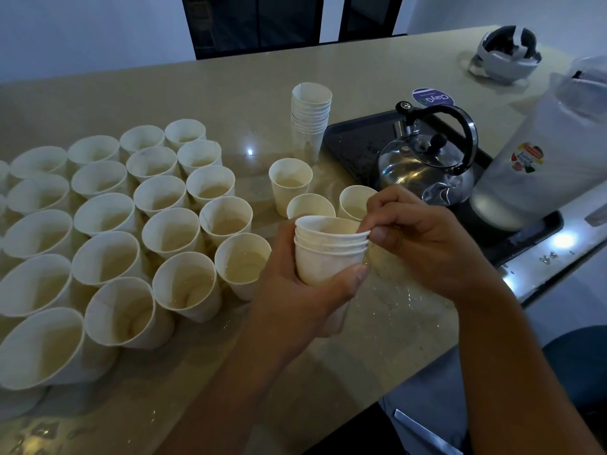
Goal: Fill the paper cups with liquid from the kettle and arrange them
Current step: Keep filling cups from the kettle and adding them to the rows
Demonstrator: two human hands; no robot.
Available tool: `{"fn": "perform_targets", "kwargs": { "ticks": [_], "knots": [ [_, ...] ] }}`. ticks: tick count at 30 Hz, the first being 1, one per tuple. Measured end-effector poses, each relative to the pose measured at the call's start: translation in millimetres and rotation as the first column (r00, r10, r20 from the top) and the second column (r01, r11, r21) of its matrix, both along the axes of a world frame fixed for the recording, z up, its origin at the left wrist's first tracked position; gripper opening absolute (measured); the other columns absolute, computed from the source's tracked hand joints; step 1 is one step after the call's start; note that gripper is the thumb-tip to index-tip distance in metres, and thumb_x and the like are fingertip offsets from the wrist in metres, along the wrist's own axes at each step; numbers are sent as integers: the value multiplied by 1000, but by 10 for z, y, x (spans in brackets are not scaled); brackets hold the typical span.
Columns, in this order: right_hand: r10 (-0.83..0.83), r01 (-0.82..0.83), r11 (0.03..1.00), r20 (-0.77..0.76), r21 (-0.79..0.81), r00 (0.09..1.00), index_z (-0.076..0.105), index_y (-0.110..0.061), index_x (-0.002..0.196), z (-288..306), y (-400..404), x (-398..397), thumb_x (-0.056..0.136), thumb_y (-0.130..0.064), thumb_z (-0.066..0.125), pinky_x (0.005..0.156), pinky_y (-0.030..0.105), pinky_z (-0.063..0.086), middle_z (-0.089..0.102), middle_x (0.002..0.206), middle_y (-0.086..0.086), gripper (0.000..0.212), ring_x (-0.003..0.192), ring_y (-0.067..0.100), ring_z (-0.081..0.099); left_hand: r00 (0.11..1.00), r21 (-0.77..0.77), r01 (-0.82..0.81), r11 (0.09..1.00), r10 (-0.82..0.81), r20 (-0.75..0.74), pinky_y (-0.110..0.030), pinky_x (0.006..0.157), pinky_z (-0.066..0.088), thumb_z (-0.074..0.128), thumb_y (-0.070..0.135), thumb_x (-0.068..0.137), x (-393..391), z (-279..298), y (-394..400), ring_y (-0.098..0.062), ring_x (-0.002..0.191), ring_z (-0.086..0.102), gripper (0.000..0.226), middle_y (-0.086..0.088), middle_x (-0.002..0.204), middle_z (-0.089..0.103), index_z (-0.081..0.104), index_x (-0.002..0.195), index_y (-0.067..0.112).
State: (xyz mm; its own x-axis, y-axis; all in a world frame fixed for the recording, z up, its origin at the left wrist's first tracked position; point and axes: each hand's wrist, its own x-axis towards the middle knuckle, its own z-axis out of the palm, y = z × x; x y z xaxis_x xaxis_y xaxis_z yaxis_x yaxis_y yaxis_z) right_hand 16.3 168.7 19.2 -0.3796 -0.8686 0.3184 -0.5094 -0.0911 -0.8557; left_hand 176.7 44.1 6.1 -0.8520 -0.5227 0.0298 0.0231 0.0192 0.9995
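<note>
My left hand (295, 300) grips a short stack of nested white paper cups (328, 254) above the counter. My right hand (423, 234) pinches the rim of the top cup in that stack with thumb and fingertips. Several filled paper cups (157, 224) stand in rows on the left of the counter. Three more cups (290, 183) stand just behind my hands. A taller stack of cups (310, 119) stands further back. The shiny steel kettle (427, 165) with a black handle sits on a black tray (354, 139) to the right.
A large white plastic container (538, 159) stands on the tray's right end. A white and black headset (505, 54) lies at the far right of the beige counter (230, 83). A round blue sticker (433, 97) lies behind the tray. Water drops spot the counter near my hands.
</note>
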Motion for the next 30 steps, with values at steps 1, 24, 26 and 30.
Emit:
{"fn": "perform_targets", "kwargs": {
  "ticks": [1,24,26,30],
  "knots": [
    [-3,3,1000,3,-7,1000,72,-18,103,-2,3,-8,93,-14,62,83,14,46,54,98,-1,15,94,-1,54,1000,-2,4,1000,-4,5,-14,65,52,85,36,69,1,-1,-8,-1,93,65,56,20,103,65,53,114,39],
    [-416,517,848,-458,116,785,77,-19,110,353,-660,-1229,92,-23,73,80,11,44,64,102,-8,19,93,7,60,989,-417,25,908,39,143,-47,94,47,81,56,58,-108,-295,133,-4,113,51,75,30,119,49,39,119,57],
    [-329,515,826,-544,231,772,77,-19,112,257,-767,-1340,91,-25,73,78,4,34,64,107,-8,22,96,6,57,978,-455,68,888,30,204,-47,99,43,80,55,61,-122,-318,149,-2,116,44,76,32,122,43,31,118,64],
    [-165,460,807,-607,370,777,78,-19,110,117,-895,-1384,90,-26,74,87,17,37,65,109,-6,21,99,10,59,952,-476,145,867,9,306,-44,108,36,80,52,68,-119,-379,166,1,122,37,78,29,129,40,24,122,62]
  ]
}}
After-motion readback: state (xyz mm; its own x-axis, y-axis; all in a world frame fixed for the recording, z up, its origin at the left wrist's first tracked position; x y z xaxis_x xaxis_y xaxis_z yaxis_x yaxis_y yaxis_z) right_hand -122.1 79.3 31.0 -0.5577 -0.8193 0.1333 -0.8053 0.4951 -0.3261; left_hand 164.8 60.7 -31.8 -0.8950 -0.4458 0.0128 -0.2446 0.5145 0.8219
